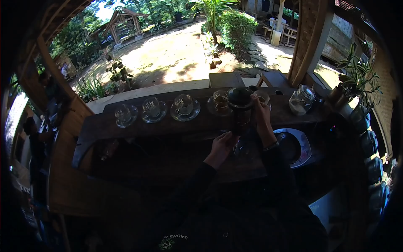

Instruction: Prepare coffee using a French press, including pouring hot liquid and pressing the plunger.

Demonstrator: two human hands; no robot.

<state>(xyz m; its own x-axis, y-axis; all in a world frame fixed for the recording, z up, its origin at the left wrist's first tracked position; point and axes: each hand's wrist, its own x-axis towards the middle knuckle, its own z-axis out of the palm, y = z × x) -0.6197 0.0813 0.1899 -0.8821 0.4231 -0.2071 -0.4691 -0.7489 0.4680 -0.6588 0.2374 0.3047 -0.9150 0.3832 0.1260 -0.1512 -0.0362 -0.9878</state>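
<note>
Over the dark wooden table I hold up what looks like a French press, with a dark round lid and a shadowed body. My right hand is closed around its right side, by the handle. At its lower end, the closed fingers of my left hand grip the base. Just beyond is a glass cup with amber-brown liquid, on a glass saucer. Partly hidden behind my right hand stands another glass cup. How much the press holds is too dark to tell.
To the left stand a glass cup, a second glass cup and a third glass cup, each on a saucer. A clip-top glass jar with pale contents is at right. A flower-rimmed tray lies nearer me. Two people are at far left.
</note>
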